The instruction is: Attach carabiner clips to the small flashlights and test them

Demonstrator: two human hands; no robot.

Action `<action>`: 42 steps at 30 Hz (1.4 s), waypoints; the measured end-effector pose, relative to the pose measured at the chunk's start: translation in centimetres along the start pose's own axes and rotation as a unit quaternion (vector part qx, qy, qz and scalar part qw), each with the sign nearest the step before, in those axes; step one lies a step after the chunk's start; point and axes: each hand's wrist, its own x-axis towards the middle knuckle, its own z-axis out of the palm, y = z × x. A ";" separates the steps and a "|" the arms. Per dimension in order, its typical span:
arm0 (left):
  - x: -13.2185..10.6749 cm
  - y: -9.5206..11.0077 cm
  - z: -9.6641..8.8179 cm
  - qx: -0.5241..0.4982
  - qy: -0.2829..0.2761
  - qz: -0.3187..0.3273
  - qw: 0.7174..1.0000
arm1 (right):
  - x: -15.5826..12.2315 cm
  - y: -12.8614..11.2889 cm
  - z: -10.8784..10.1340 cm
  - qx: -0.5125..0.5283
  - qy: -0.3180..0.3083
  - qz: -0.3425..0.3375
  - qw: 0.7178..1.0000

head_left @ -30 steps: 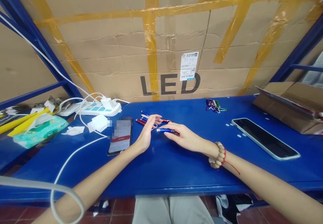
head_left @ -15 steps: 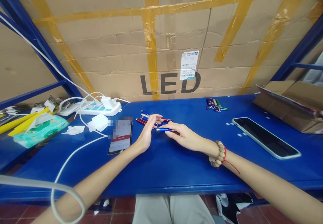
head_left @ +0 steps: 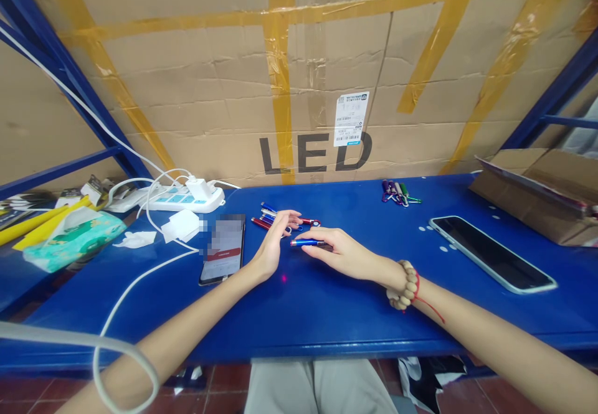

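My right hand [head_left: 343, 252] is closed round a blue laser pointer [head_left: 303, 243], its silver tip poking out to the left past my fingers. A red light dot [head_left: 284, 279] shows on the blue tabletop, to the lower left of that tip. My left hand [head_left: 275, 239] rests on its edge with the fingers stretched to the right, beside a small pile of similar red, blue and silver pointers [head_left: 260, 223]. Part of the pile is hidden behind that hand. I see nothing held in it.
A phone with a lit screen [head_left: 224, 255] lies left; another phone [head_left: 490, 252] lies right. Small carabiner keychain lights [head_left: 397, 193] sit at the back. A white power strip [head_left: 205, 199], loose cables, a tissue pack [head_left: 75, 239] and an open carton [head_left: 537, 196] flank the blue table [head_left: 327, 320].
A red light dot has appeared on the table below the laser pointer's tip. My right fingers have shifted slightly along it; the left hand has stayed in place.
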 end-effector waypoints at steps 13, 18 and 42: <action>-0.1 0.0 0.0 0.011 -0.001 0.007 1.000 | -0.2 0.5 0.1 -0.079 -0.055 0.023 0.995; -0.1 0.1 -0.1 0.014 -0.005 0.005 1.000 | -0.2 0.4 0.0 -0.111 -0.052 0.031 0.992; 0.4 -0.5 -0.4 0.023 -0.017 0.019 0.999 | -0.6 -0.2 -0.4 -0.199 -0.006 -0.001 0.980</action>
